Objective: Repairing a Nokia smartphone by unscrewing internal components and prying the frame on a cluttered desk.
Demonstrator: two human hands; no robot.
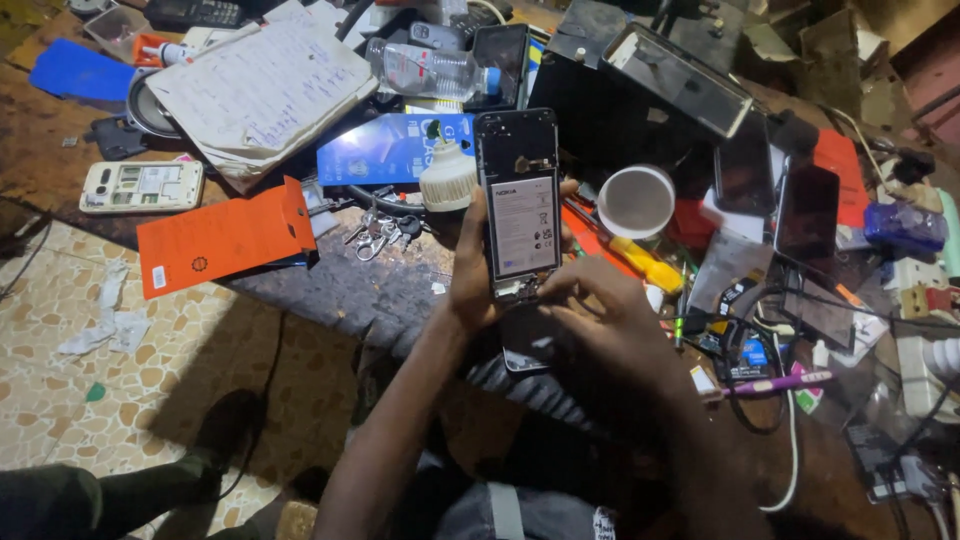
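Harsh light on central bench; floor, foreground in deep shadow; edges dim, slightly warped, soft.

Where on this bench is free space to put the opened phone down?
The only bare patch is the dark bench edge between the orange card, the key bunch and the left hand holding the opened phone. Right of the right hand, cables, phones and the purple pen crowd everything. The back, around the paper stack and bottle, is full too.

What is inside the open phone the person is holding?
The open phone, held in the left hand, shows a big grey battery with a label and dark parts above it. The right hand covers the bottom end, so what lies there is hidden.
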